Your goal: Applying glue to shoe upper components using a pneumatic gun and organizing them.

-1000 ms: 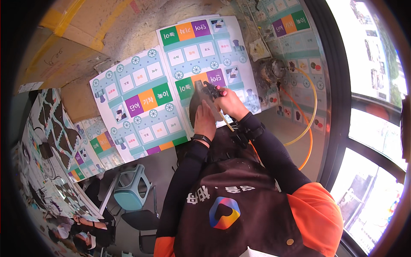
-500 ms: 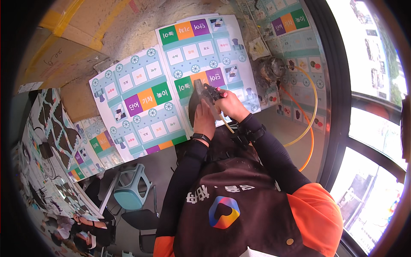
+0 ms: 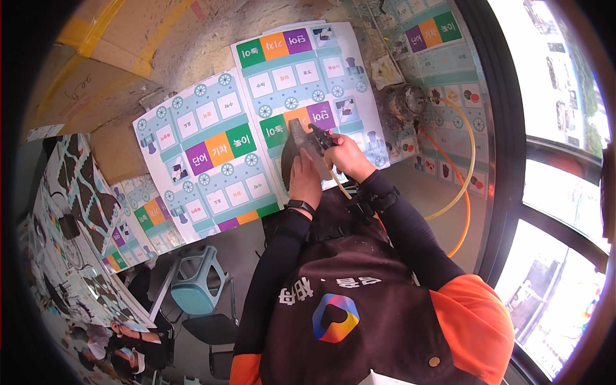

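My right hand (image 3: 347, 158) is closed around a small black spray gun (image 3: 316, 135). A thin pale-yellow hose runs from near its grip down past my wrist. My left hand (image 3: 304, 179) lies flat, fingers stretched, on a dark curved flat piece (image 3: 290, 156) with a grey narrow end. What material the piece is I cannot tell. It rests on printed sheets (image 3: 221, 151) patterned with trains and coloured blocks, and my left fingers cover part of it. The gun's nozzle hangs close beside the piece's upper right side.
Yellow (image 3: 473, 154) and orange (image 3: 463, 212) hoses loop from a grime-covered metal fitting (image 3: 405, 106) at the right. Cardboard (image 3: 109, 96) stands at the back left. A teal stool (image 3: 196, 289) and a black chair (image 3: 208, 328) are below left, with people beyond. Windows line the right.
The spray gun's nozzle has tilted very slightly. My left hand stays on the dark piece, and otherwise the scene looks the same.
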A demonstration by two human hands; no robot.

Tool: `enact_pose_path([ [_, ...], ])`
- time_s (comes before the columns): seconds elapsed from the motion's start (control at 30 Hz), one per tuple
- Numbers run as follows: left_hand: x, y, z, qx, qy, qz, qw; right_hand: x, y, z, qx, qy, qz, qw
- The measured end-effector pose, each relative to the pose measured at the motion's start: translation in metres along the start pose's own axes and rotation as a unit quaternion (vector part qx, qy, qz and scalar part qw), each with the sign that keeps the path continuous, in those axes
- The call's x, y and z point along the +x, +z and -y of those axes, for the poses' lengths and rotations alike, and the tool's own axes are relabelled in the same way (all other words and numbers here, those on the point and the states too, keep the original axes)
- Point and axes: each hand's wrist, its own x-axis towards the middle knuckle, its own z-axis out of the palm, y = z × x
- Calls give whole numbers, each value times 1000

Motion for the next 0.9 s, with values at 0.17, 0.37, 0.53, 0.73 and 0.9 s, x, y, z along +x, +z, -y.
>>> enact_pose_path([
  [0.17, -1, -1, -2, 12, -8, 11, 1000, 8, 1, 2, -13, 4, -17, 1000],
  [0.37, 0, -3, -1, 18, -12, 23, 1000, 18, 1, 11, -30, -42, -33, 998],
  [0.53, 4, -5, 6, 18, -3, 20, 1000, 32, 4, 19, 20, -32, -52, 998],
  [0.73, 11, -11, 2, 33, 11, 28, 999, 11, -35, 2, 119, -107, -58, 985],
  [0.9, 9, -30, -5, -51, 1, 11, 999, -21, -101, -75, -202, -183, -204, 940],
])
